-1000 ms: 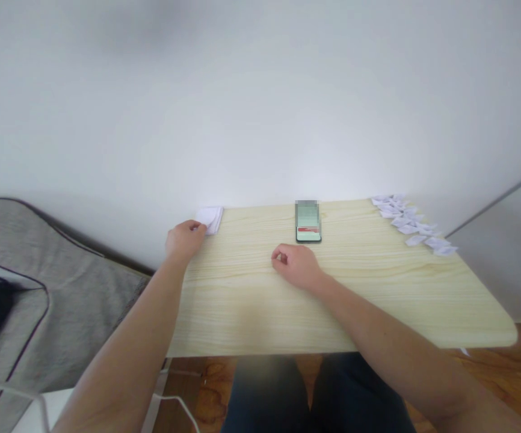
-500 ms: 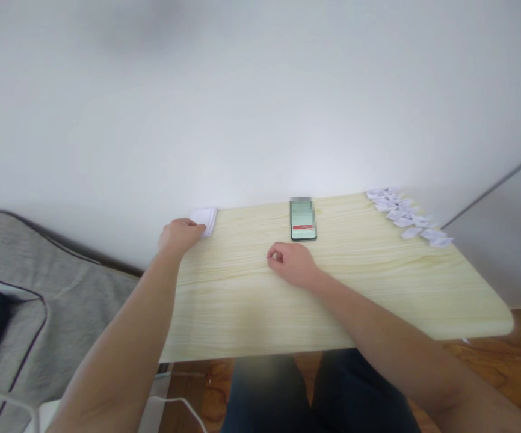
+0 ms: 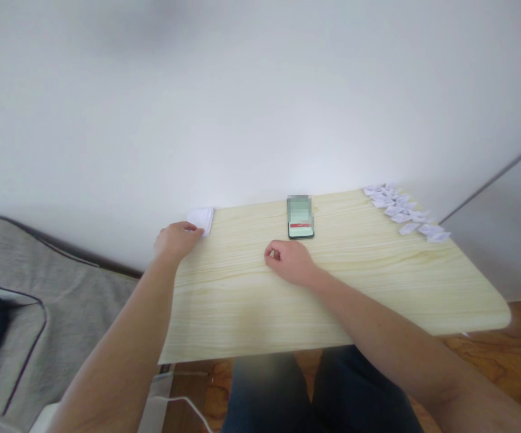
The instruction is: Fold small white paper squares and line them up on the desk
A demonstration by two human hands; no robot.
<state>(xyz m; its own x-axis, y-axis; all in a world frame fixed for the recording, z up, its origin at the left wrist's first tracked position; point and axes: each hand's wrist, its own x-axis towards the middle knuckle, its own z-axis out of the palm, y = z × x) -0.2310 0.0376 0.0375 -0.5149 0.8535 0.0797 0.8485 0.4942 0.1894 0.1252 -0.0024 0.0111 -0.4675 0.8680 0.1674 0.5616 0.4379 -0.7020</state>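
Observation:
At the table's far left corner lies a small stack of white paper sheets. My left hand is at its near edge, thumb and fingertips closed on the paper's near corner. Whether one sheet or more is pinched, I cannot make out. My right hand rests on the table in front of the phone, its fingers curled into a loose ring around a small gap. Nothing shows in it.
Several folded white paper pieces line the right end of the pale wood-grain table. The table's back edge meets a white wall. A grey cloth surface lies to the left, and a white cable hangs below.
The view has shifted slightly, so things sit a little further left. My left hand stays at the paper stack with its fingers slightly rearranged. My right hand keeps its curled pose.

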